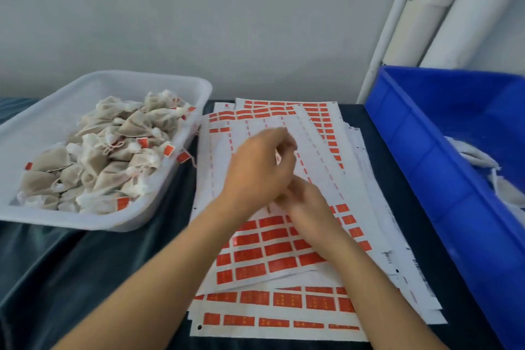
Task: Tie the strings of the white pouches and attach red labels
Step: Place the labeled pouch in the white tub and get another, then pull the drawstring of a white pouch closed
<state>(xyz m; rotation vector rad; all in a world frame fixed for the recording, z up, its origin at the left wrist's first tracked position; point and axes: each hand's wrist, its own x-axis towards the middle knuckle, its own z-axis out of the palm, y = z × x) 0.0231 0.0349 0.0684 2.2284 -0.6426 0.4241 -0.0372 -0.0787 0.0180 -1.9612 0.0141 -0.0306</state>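
A plain grey wall stands behind a table draped in dark cloth (93, 258), and everything here is easiest placed against the fanned stack of label sheets (287, 304) lying in the middle of it. Over the centre of that stack the left hand (260, 170) and the right hand (308, 204) meet, touching or nearly so, fingers curled inward as if working something small between them; a speck of red peeks out at the left fingertips, but the blur is too heavy to say whether it is a peeled label, a string, or both, and I cannot tell whether a pouch is held at all. The top sheets show long bare strips where red labels (272, 247) have been taken, with full rows left toward the near edge. To the left of the sheets sits a clear plastic tray (51, 119), heaped with white pouches (113, 156), their necks gathered and many carrying a red tag on the string, so a good batch looks finished. To the right of the sheets a blue crate (426, 167) holds some white fabric (483, 162) at its far side, probably pouches waiting their turn, though only a corner shows. I'd judge the job well under way but not near its end, with plenty of labels left.
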